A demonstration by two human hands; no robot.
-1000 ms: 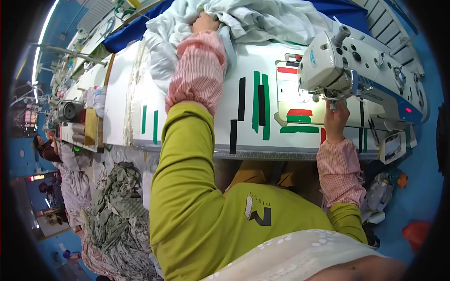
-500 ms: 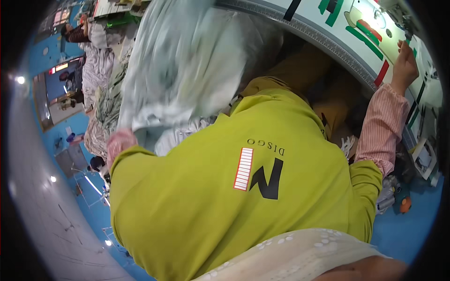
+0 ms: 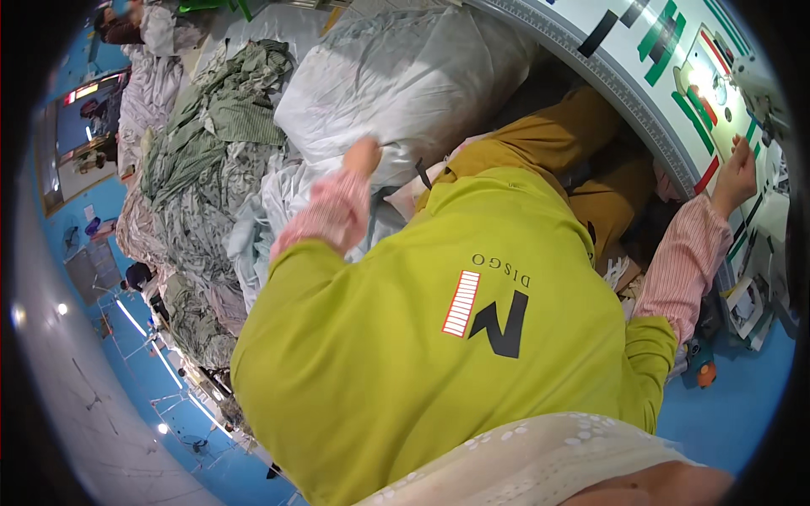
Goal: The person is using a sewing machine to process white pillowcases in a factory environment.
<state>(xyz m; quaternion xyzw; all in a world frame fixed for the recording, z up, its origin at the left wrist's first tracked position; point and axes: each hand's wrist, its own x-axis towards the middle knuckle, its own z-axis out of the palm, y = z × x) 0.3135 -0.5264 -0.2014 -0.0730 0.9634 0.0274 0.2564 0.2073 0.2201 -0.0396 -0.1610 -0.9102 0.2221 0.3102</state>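
Note:
My left hand (image 3: 363, 158) is at the near edge of a large, shiny white sheet-like heap (image 3: 384, 93), thin plastic or cloth, left of my knees. Motion smears its fingers, so whether they grip the heap does not show. On the right, my right hand (image 3: 736, 179) is raised at the edge of the white table (image 3: 620, 72), close to the lit sewing machine (image 3: 759, 93). Its fingers are drawn together; anything between them is too small to make out. Pink striped sleeve covers sit on both forearms.
Crumpled green and grey patterned cloth (image 3: 224, 126) is piled at the left, with white fabric (image 3: 287, 198) nearer me. A curved-looking ruler strip (image 3: 591, 76) runs along the table's edge. Paper-filled box (image 3: 747, 308) at right. Another person (image 3: 118, 25) is at the far left.
The white sheet, lifted and billowing before, now lies lower and flatter. My left hand has moved inward and away from me, toward it. The right hand stays by the machine; the view has shifted.

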